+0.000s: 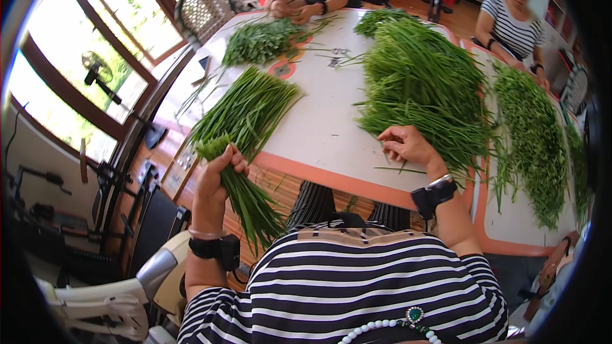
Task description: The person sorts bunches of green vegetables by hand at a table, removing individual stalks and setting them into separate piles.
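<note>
Jutting above and below clasping left grip (220, 167), green bunch (250, 205), right grip (411, 145) loosely curled by pile (421, 76)

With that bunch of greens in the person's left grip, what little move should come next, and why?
Probably the right grip should pick a few blades from the large green pile: it is at that pile's near edge, fingers curled, though whether it holds a blade is unclear, while the left grip holds the bunch.
</note>
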A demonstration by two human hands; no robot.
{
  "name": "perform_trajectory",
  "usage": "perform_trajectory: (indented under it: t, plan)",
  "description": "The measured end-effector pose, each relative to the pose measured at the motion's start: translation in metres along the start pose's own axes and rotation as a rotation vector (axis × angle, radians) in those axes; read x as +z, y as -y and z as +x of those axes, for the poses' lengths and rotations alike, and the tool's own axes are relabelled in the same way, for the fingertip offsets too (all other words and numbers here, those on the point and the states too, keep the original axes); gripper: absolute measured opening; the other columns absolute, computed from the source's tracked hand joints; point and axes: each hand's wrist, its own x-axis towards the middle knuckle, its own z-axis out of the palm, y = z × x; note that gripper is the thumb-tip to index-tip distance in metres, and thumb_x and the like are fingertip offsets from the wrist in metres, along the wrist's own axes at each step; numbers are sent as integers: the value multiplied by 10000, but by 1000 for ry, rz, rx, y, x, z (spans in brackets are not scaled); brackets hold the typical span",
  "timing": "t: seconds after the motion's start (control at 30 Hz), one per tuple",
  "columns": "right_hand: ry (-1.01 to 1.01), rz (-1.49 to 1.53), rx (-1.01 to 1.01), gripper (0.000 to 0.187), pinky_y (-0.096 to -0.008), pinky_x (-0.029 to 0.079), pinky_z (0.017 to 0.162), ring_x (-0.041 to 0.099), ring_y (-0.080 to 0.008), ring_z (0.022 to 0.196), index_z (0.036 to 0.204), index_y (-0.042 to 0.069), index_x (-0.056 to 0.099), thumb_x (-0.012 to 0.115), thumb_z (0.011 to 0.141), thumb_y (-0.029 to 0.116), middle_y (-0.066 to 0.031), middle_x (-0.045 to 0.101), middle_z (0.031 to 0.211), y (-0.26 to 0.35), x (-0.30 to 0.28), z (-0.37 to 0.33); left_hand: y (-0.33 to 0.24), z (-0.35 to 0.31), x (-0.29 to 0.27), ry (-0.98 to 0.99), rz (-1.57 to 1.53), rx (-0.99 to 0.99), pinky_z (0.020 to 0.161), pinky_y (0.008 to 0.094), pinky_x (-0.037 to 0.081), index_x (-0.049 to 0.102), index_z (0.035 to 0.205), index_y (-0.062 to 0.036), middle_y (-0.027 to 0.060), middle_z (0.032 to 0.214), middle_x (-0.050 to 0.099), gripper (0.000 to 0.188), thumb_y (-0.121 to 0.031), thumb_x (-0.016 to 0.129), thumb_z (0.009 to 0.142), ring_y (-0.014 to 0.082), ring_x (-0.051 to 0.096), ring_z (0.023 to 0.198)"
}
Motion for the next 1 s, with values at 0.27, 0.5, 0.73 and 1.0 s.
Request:
perform_trajectory:
  t: [0.27, 0.5, 0.73, 1.0]
  plan:
    - [-28, -43, 29, 167, -193, 471, 473, 585, -47, 574, 1055, -8, 645, 618, 897, 40, -28, 670, 764, 8, 7, 1, -108, -21, 24, -213, 587, 327, 545, 283, 519, 601, 895, 2, 45, 681, 577, 177, -153, 687, 896, 136, 568, 571]
    - [-69, -38, 35, 149, -187, 452, 449, 582, -49, 561, 1031, -16, 652, 609, 893, 20, -34, 673, 761, 10, 10, -2, -164, 104, 18, -289, 1575, 489, 616, 313, 499, 650, 907, 2, 55, 712, 625, 325, -268, 792, 794, 165, 595, 629]
    - [-67, 18, 72, 145, -186, 445, 444, 580, -45, 560, 1024, -7, 658, 619, 887, 18, -24, 673, 751, 8, 8, 3, -106, 242, -11, -399, 2023, 370, 912, 421, 473, 579, 1151, 8, 210, 1068, 650, 769, -551, 807, 675, 356, 617, 1037]
    - [-57, 21, 60, 148, -200, 447, 463, 582, -58, 563, 1016, -10, 663, 620, 877, 12, -24, 665, 738, 10, 5, 2, -39, 255, -14, -519, 2071, 237, 1070, 539, 318, 349, 1437, -100, 198, 1426, 356, 1050, -685, 742, 658, 423, 337, 1328]
